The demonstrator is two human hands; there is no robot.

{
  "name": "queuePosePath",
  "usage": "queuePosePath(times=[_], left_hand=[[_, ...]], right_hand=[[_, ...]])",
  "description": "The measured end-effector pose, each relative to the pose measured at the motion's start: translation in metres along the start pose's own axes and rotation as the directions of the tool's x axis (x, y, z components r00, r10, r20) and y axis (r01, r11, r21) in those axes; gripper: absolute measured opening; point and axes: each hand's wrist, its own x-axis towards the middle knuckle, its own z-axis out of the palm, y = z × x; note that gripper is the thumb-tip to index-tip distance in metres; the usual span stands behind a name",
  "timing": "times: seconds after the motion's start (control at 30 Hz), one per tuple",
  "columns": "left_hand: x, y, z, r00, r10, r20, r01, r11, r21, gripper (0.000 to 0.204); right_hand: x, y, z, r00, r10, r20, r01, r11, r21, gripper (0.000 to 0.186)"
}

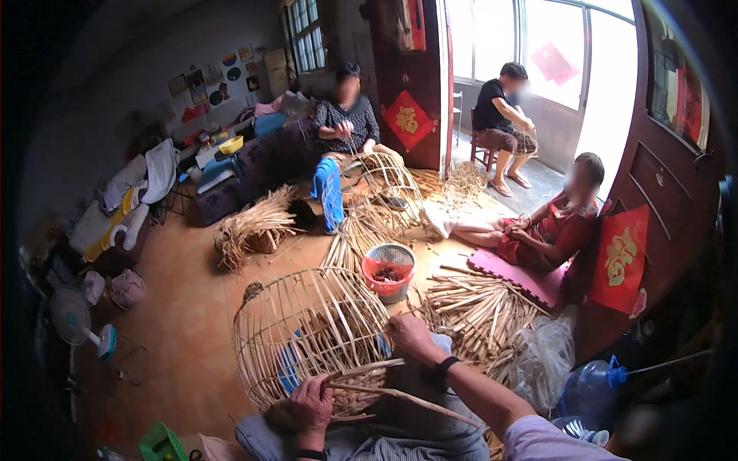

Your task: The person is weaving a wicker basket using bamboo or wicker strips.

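A large open basket frame (pixel 311 307) of pale, thin strips lies tilted across my lap. Its lower part, close to me, is woven with dried plant stalks (pixel 354 401). My left hand (pixel 310 406) is closed at this woven part, its fingers around a dried stalk. Loose stalk ends (pixel 430 407) stick out to the right over my grey-clad leg. At the frame's right side, my right hand (pixel 413 338) is closed with its fingers pinched together. Whatever lies between those fingers is too small to make out.
A grey bin with a red liner (pixel 388 280) stands beyond the basket. Dried stalks (pixel 480 315) spread to its right, with a bundle (pixel 257 227) at left. Three people sit nearby, one on a pink mat (pixel 519 273). Water bottles (pixel 592 392) stand at right, a fan (pixel 73 315) at left.
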Motion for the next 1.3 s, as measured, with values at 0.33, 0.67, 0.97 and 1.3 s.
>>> queuePosePath(times=[0.33, 0.67, 0.97, 1.3], left_hand=[[0.005, 0.005, -0.006, 0.998, 0.038, -0.044, -0.044, 0.990, -0.137, 0.027], [0.012, -0.006, -0.017, 0.989, -0.052, 0.137, 0.098, 0.930, -0.355, 0.032], [0.012, 0.001, -0.006, 0.966, -0.217, 0.139, 0.251, 0.914, -0.319, 0.020], [0.023, 0.008, -0.025, 0.967, -0.135, 0.214, 0.203, 0.919, -0.339, 0.025]], right_hand=[[-0.001, 0.002, 0.005, 1.000, -0.001, -0.016, 0.001, 1.000, 0.016, 0.028], [0.000, -0.004, -0.001, 1.000, 0.003, -0.026, -0.002, 1.000, 0.025, 0.027], [0.002, -0.003, -0.003, 0.998, 0.048, 0.028, -0.048, 0.999, 0.014, 0.032], [0.001, -0.005, 0.000, 0.999, 0.036, -0.006, -0.036, 0.999, 0.036, 0.029]])
